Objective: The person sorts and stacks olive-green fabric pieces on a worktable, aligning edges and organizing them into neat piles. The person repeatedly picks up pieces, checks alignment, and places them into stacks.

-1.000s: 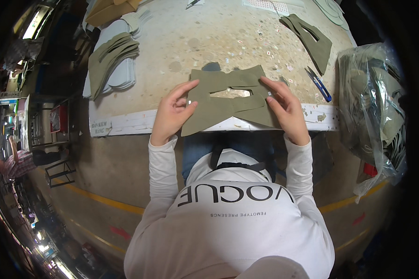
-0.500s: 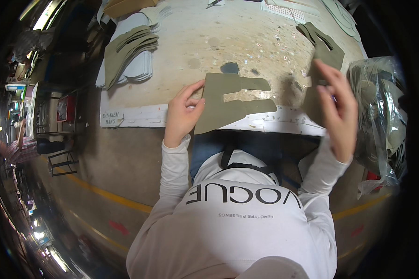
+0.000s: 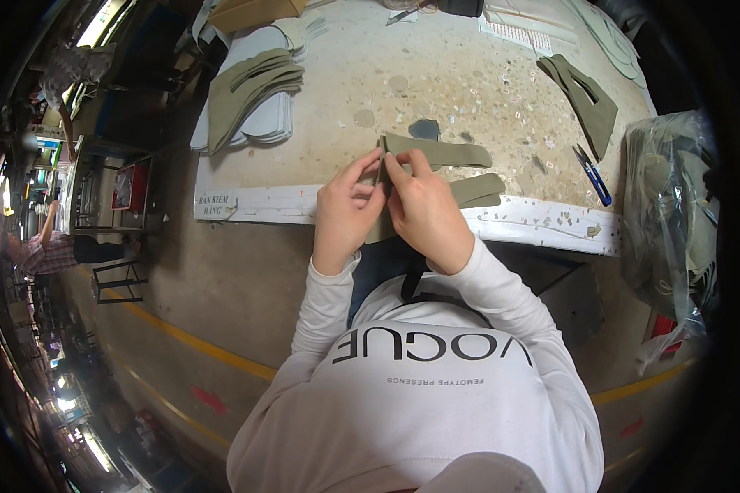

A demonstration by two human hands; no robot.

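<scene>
Meeting at the centre of the frame, both hands of the person engage the left edge of an olive piece (image 3: 446,153). The left hand (image 3: 347,215) is partly curled, thumb and fingertips at this edge. The right hand (image 3: 432,212) is also curled, index fingertip against the edge, just beside the left fingertips. I cannot tell whether either hand pinches the edge or only presses it. The piece lies at the near border of the table (image 3: 337,103); two strips extend rightward past the right hand. Upper left of the frame: a stack of olive pieces (image 3: 247,92) rests on pale sheets (image 3: 267,123). Upper right: a slotted olive part (image 3: 598,119) lies above blue snips (image 3: 596,182). Far right: a filled clear plastic bag (image 3: 656,205).
</scene>
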